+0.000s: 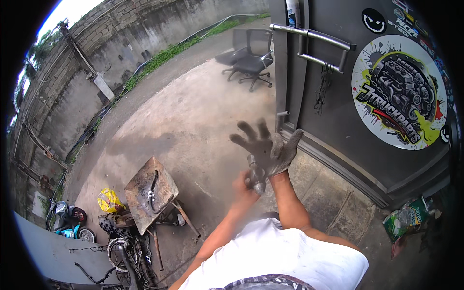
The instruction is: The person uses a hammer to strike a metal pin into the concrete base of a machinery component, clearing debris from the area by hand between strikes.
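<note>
Taking the wheelbarrow (166,186) as the landmark, the person is standing to its right, with both hands working close together in front of the white shirt (285,251). The right hand (268,157) is wearing a gray glove (261,151) and is holding nothing: its fingers are spreading wide, pointing away from the body, and its palm seems to be facing up. The left hand (245,187) is bare and blurring, apparently closing around a dark gray piece (256,176) just beside the right wrist; whether that piece is touching the wrist, and what exactly it is, I cannot tell. So the glove and the piece are both sitting to the right of the wheelbarrow, well apart from it. A pale haze is hanging about the hands, so the step in hand looks like clearing dust off the glove, perhaps with the held piece. As a judgement, the next move is calling for the left hand to be keeping its grip while the right is turning its other side toward the piece, fingers staying spread. Inside the wheelbarrow a dark curved pipe (154,180) is lying; a yellow bag (110,200) is resting just to its left, and office chairs (253,60) are standing beyond it, to the right.
</note>
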Demonstrator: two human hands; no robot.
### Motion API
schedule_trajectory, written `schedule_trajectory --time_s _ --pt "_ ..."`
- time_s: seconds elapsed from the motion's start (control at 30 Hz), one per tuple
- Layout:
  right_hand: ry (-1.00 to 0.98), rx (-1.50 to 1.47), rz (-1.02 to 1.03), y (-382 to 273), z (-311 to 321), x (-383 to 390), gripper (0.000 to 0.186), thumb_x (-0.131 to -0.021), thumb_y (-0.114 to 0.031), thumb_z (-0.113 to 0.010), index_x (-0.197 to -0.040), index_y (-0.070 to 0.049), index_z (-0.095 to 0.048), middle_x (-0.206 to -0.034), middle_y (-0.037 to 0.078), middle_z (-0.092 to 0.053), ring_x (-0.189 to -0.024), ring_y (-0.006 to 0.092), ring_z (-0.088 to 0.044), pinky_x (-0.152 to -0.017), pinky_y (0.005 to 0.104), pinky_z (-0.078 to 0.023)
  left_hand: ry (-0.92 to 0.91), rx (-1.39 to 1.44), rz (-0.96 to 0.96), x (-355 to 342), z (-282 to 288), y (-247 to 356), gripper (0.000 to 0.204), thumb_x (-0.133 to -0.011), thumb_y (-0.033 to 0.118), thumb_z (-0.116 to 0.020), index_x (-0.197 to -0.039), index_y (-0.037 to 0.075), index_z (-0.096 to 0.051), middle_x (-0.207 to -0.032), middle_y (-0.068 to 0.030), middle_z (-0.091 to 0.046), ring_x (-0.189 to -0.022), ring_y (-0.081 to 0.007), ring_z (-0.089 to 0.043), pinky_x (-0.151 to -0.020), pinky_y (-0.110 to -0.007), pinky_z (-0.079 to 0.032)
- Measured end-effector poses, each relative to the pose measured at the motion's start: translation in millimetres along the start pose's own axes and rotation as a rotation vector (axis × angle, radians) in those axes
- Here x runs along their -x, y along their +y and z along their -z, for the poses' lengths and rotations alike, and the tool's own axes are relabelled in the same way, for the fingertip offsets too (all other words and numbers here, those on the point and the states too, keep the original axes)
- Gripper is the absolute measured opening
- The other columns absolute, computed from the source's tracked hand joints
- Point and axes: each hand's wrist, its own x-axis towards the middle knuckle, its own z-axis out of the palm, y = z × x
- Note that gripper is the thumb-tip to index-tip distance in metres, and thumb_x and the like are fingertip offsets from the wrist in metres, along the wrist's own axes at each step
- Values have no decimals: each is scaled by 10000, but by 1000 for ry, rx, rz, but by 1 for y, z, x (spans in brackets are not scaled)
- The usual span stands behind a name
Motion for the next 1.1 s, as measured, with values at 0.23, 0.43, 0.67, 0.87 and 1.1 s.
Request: schedule_trajectory --time_s 0.23,0.43,0.67,0.87,1.1 --pt "137 73 -25 37 214 -204 840 -854 -707 -535 -1412 -81 -494 -1550 178 -316 -1420 473 -239 -1107 600 -355 162 -111 84 -227 56 -182 339 -692 11 -758 -963 18 -556 -717 -45 -663 -637 -88 -613 -601 -256 -502" --pt "342 346 424 -16 459 -313 369 -962 -442 -557 -876 -99 -660 -895 9 -704 -868 140 -680 -1077 563 -399 2 -3 -37 -422 27 -381 340 -694 -23 -749 -963 20 -546 -735 -15 -624 -644 -64 -547 -598 -229 -460" --pt "14 279 510 -165 624 -409 1098 -724 -911 -402 -1494 -129 -404 -1614 104 -241 -1493 396 -134 -1160 666 -57 -234 46 -206 -644 -87 -517 420 -662 63 -819 -986 8 -559 -738 -61 -642 -639 -131 -611 -595 -276 -496" --pt "-170 419 403 -301 760 -500 1050 -842 -706 -563 -1549 -20 -200 -1625 226 -49 -1470 450 -149 -1149 670 -100 -268 223 -245 -801 -216 -625 509 -605 82 -853 -1002 33 -539 -771 -68 -654 -644 -157 -625 -626 -297 -509" --pt "567 1496 629 -496 881 -573 347 -824 -26 -658 -1163 45 -642 -1222 192 -636 -1136 318 -613 -1015 406 -467 -405 520 -90 -972 -372 -673 431 -643 -13 -787 -961 38 -500 -816 -47 -611 -684 -110 -569 -656 -275 -492"
